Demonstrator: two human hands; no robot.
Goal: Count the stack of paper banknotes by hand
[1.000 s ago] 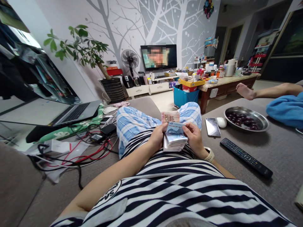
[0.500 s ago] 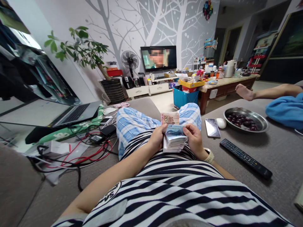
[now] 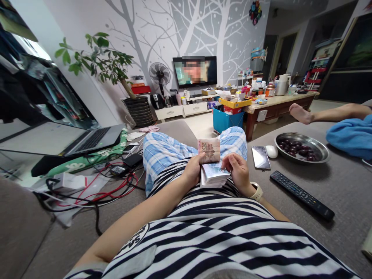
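My left hand (image 3: 193,170) grips a bundle of banknotes (image 3: 214,180), its thumb lying across the left side. A brownish note marked 20 (image 3: 209,150) stands up at the far side of the bundle. The nearer part folds toward my body, with bluish notes on top and pale edges stacked below. Against the right corner of the blue notes, my right hand (image 3: 238,172) has its fingers curled, thumb and fingertips pinched at the note's edge. A pale watch (image 3: 257,191) sits on the right wrist.
On the sofa to my right lie a phone (image 3: 260,157), a white mouse (image 3: 271,151), a remote control (image 3: 302,195) and a steel bowl (image 3: 325,153) of dark round fruit. Another person's bare leg (image 3: 331,113) stretches beyond. At left are tangled cables (image 3: 128,186) and a laptop (image 3: 95,139).
The raised blue note has come down onto the near part of the bundle, uncovering more of the brownish 20 note. My right hand's fingers have curled in; my left hand keeps its place.
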